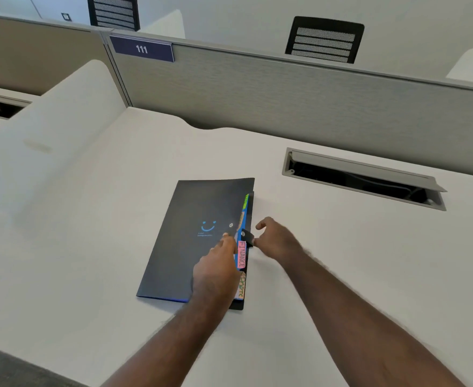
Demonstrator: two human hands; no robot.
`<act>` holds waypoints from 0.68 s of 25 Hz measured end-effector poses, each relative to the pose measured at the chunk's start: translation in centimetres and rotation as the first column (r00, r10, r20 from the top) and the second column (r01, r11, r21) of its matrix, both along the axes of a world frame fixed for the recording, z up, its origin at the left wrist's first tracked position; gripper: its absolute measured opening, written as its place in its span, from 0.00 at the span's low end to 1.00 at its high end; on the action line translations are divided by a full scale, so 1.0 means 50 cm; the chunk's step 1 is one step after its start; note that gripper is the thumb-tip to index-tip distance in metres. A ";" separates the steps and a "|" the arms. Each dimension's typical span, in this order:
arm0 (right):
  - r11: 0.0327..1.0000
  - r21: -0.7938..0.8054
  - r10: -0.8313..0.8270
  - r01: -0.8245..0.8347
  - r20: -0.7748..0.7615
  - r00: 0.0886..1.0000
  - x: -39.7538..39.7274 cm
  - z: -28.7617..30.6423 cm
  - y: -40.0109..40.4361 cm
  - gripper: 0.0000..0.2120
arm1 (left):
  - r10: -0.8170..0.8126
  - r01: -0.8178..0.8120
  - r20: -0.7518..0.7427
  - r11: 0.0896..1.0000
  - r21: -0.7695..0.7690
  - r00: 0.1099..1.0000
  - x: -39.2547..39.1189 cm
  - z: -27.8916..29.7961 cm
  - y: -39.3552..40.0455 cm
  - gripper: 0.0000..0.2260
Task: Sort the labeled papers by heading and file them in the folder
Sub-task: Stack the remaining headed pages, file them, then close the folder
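A dark folder with a blue smiley logo lies closed on the white desk. Coloured paper tabs stick out along its right edge: a green one at the top, a pink one reading FINANCE, and an orange one near the bottom. My left hand presses flat on the folder's cover near the right edge, fingers straight. My right hand pinches the small black snap strap at the folder's right edge. A metal snap stud shows on the cover.
A cable slot with a raised lid is set into the desk at the right rear. A grey partition with a "111" sign runs along the back. A curved white divider stands at the left. Two black chairs show beyond.
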State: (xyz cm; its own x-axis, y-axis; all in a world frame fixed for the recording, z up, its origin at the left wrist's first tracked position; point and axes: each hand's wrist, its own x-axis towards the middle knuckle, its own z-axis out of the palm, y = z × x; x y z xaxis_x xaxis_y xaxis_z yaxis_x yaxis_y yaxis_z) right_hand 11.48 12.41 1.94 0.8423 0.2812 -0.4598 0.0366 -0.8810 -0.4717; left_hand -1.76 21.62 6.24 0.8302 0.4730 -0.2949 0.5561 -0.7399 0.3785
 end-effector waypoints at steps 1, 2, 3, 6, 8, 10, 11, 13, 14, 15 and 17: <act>0.999 -0.008 0.038 -0.037 0.015 0.999 -0.013 -0.020 -0.003 0.22 | -0.021 0.021 -0.031 1.000 0.000 0.999 0.001 -0.010 -0.016 0.19; 0.996 -0.008 0.090 -0.090 0.025 0.996 -0.026 -0.038 -0.005 0.21 | -0.052 0.052 -0.057 0.999 0.001 0.997 0.003 -0.022 -0.033 0.20; 0.990 -0.017 0.139 -0.138 0.048 0.989 -0.038 -0.053 -0.005 0.19 | -0.080 0.080 -0.076 0.997 0.002 0.994 0.005 -0.034 -0.047 0.20; 0.966 -0.123 0.250 -0.228 0.208 0.946 -0.054 -0.080 -0.010 0.13 | -0.096 0.095 -0.083 0.995 -0.014 0.992 0.006 -0.053 -0.064 0.19; 0.955 -0.178 0.279 -0.236 0.284 0.917 -0.046 -0.078 -0.011 0.14 | -0.070 0.068 -0.067 0.997 -0.024 0.995 0.005 -0.050 -0.060 0.19; 0.961 -0.158 0.265 -0.225 0.311 0.913 -0.038 -0.080 -0.014 0.14 | -0.039 0.038 -0.046 0.999 -0.024 0.998 0.005 -0.036 -0.056 0.19; 0.968 -0.135 0.245 -0.212 0.325 0.913 -0.037 -0.080 -0.018 0.14 | -0.030 0.029 -0.035 0.999 -0.026 0.999 0.005 -0.034 -0.054 0.18; 0.976 -0.116 0.213 -0.182 0.368 0.905 -0.039 -0.087 -0.031 0.14 | -0.006 0.006 -0.019 0.999 -0.040 1.000 0.005 -0.033 -0.052 0.16; 0.980 -0.118 0.196 -0.163 0.383 0.903 -0.041 -0.092 -0.038 0.14 | 0.004 -0.005 -0.018 0.999 -0.049 1.000 0.005 -0.035 -0.051 0.16; 0.985 -0.112 0.164 -0.130 0.387 0.907 -0.043 -0.098 -0.046 0.13 | 0.011 -0.012 -0.016 0.998 -0.058 1.000 0.003 -0.040 -0.051 0.17; 0.998 -0.062 0.036 -0.016 0.338 0.941 -0.045 -0.102 -0.057 0.12 | 0.012 -0.012 0.002 0.998 -0.065 1.000 0.001 -0.046 -0.057 0.16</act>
